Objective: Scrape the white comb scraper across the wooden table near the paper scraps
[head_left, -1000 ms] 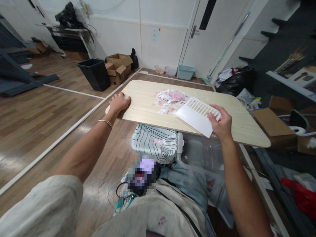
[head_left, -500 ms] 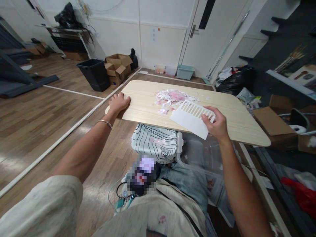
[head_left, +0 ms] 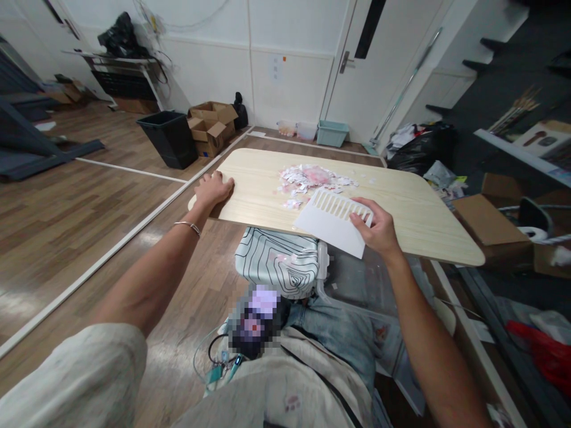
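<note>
My right hand point(head_left: 379, 226) pinches a white slotted card point(head_left: 332, 229) by its right end, thumb on top. A row of long cut-outs runs along the card's far side, and its plain near part sticks out past the front edge of the light wood tabletop point(head_left: 419, 220). Just beyond the card lies a heap of small white and pink paper scraps point(head_left: 312, 177). My left hand point(head_left: 214, 189) grips the tabletop at its left end, thumb on the surface and fingers curled at the edge; the fingertips are partly hidden.
Below the front edge are a patterned cushioned lid point(head_left: 279, 261) and a clear plastic bin point(head_left: 357, 282). A blurred phone-like device point(head_left: 259, 321) is at my lap. Behind stand a black bin point(head_left: 167, 139), cardboard boxes point(head_left: 212, 128) and a teal basket point(head_left: 332, 134). An open carton point(head_left: 491, 220) is at right.
My right hand has drawn the slotted card slightly left and toward me. My left hand stays at the tabletop's left end. The scrap heap looks the same.
</note>
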A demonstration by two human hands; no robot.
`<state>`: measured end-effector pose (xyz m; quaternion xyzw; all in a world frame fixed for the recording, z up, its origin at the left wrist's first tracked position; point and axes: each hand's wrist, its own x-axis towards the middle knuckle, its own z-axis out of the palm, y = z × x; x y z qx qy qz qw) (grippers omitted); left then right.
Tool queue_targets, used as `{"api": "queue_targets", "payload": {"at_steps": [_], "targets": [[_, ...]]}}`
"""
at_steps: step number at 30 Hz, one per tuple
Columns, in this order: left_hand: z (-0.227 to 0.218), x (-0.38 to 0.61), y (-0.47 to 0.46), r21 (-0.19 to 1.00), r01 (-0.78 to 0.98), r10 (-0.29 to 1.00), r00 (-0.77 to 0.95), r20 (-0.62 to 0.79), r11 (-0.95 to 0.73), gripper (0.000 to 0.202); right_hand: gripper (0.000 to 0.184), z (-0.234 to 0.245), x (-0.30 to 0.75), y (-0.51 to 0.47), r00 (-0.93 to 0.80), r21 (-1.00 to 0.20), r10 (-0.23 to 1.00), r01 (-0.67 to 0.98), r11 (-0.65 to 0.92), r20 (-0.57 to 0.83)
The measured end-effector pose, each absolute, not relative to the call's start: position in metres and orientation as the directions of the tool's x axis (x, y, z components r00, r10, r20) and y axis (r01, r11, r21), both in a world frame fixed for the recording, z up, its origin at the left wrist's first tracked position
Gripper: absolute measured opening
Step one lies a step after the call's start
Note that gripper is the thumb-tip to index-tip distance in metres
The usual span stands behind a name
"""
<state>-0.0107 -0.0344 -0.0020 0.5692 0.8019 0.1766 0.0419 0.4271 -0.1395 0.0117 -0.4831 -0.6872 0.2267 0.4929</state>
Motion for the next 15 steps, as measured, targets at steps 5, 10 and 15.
{"api": "queue_targets", "payload": {"at_steps": [5,10,15], "targets": [[-0.004,-0.012,-0.034,0.328,0.899,0.928,-0.348,0.135,0.290,0.075,0.060,0.009,0.433,-0.135,0.050,-0.841,0.894,0.367,0.397,0.445],[-0.004,-0.012,-0.033,0.333,0.898,0.927,-0.348,0.137,0.288,0.076,0.049,0.009,0.441,-0.130,0.122,-0.806,0.861,0.436,0.400,0.493],[-0.003,-0.011,-0.035,0.341,0.896,0.930,-0.344,0.131,0.283,0.076,0.047,0.013,0.437,-0.136,-0.069,-0.782,0.904,0.477,0.401,0.421]]}}
